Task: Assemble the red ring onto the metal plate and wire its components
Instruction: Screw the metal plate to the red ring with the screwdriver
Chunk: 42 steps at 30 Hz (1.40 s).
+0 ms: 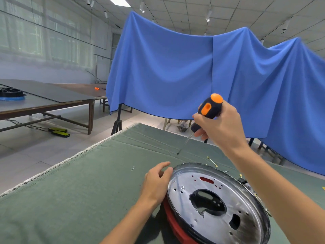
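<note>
A shiny round metal plate [242, 205] with several holes lies on the red ring [175, 224], whose edge shows under its near left side. My left hand [156, 180] rests on the green cloth with its fingers touching the plate's left rim. My right hand [219, 124] grips a black and orange screwdriver [208, 110] above the table beyond the plate, tip pointing down to the left. Two small screws [133, 168] lie on the cloth to the left of the plate. Thin yellow wires [212, 161] lie behind the plate.
The work table is covered with green cloth [79, 199]; its left edge runs diagonally. A blue curtain [193, 73] hangs behind it on stands. Long tables [44, 103] stand at far left, one with a dark ring part.
</note>
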{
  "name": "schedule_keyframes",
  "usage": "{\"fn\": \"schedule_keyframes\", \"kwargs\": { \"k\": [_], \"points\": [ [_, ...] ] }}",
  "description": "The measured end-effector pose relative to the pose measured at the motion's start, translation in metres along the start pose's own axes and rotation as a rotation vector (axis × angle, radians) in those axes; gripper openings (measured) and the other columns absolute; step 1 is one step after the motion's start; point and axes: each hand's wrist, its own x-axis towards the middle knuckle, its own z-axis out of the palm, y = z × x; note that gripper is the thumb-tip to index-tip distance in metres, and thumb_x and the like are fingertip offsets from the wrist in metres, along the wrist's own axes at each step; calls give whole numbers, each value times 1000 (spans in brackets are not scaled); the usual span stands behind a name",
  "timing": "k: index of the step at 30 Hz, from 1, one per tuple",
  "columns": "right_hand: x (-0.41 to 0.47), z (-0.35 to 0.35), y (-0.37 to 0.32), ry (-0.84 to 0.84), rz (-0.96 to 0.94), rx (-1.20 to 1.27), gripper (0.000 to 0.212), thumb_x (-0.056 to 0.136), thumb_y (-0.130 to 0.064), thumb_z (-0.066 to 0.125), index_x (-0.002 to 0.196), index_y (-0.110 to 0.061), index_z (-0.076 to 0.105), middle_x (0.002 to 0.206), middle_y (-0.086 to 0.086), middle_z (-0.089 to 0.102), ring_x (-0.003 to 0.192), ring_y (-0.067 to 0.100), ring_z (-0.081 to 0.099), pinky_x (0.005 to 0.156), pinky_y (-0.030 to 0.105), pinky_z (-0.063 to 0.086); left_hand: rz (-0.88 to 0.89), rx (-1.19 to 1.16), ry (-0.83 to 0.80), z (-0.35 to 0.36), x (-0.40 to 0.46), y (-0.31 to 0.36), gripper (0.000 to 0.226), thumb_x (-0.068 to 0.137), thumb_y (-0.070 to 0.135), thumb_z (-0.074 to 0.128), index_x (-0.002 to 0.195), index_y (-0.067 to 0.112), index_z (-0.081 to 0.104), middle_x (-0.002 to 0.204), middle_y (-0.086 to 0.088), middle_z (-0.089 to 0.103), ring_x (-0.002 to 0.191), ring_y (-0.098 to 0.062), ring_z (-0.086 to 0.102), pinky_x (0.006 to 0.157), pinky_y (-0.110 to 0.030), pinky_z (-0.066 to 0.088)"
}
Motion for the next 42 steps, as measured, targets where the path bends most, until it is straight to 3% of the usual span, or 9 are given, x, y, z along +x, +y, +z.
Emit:
{"fn": "schedule_keyframes", "kwargs": {
  "k": [3,6,9,16,25,28,32,34,42],
  "points": [
    [-16,1,18,-20,-93,-11,17,72,-1,67,77,-16,62,68,3,67,65,22,67,59,32,54,-41,-17,65,-6,3,1,19,87,37,55,85,26,70,75,7,70,72,-12,65,67,-43,58],
    [-36,6,42,-98,-205,-144,32,71,4,70,87,-23,66,86,-10,69,82,8,64,74,16,49,-102,63,167,-15,13,-7,19,86,20,58,70,25,65,65,6,68,56,-14,61,60,-38,55],
    [-52,16,70,-193,-205,-200,34,74,8,66,96,-18,68,100,-8,68,95,11,62,85,18,46,-116,317,328,-29,19,-14,13,84,22,57,75,28,66,82,6,70,85,-21,64,71,-31,48],
    [-73,35,109,-483,-254,-572,30,84,-5,57,112,-18,60,131,-9,54,94,27,61,69,36,50,-248,648,382,-55,37,-33,30,89,25,57,119,22,61,119,-2,62,118,-25,50,89,-35,41],
    [-77,45,117,-541,-339,-663,38,84,-3,52,118,-18,52,136,-7,46,99,26,54,64,30,42,-214,880,436,-51,54,-40,17,90,23,58,96,22,73,104,-8,69,97,-34,64,70,-30,39],
    [-76,45,117,-499,-320,-597,38,81,0,52,116,-16,54,135,-7,48,97,29,56,65,33,45,-152,724,480,-52,55,-43,12,88,23,61,88,21,73,93,-6,71,92,-33,64,70,-31,41],
    [-74,42,121,-380,-215,-347,37,82,0,57,115,-16,61,126,-6,58,100,25,60,79,36,50,-199,-79,431,-48,53,-35,10,88,11,61,81,8,68,68,-10,63,52,-26,57,46,-30,50],
    [-71,40,118,-243,-114,-109,37,81,-1,68,113,-20,64,114,-5,66,99,14,62,85,26,49,-235,-322,417,-44,51,-26,14,90,5,59,77,8,64,73,-11,64,56,-21,60,39,-25,50],
    [-57,27,105,176,447,716,13,87,-12,68,96,-4,64,84,18,72,68,33,72,57,28,59,-486,-820,383,-35,38,-10,18,94,-1,51,76,-3,55,77,-15,65,59,-20,68,56,-28,58]
  ]
}}
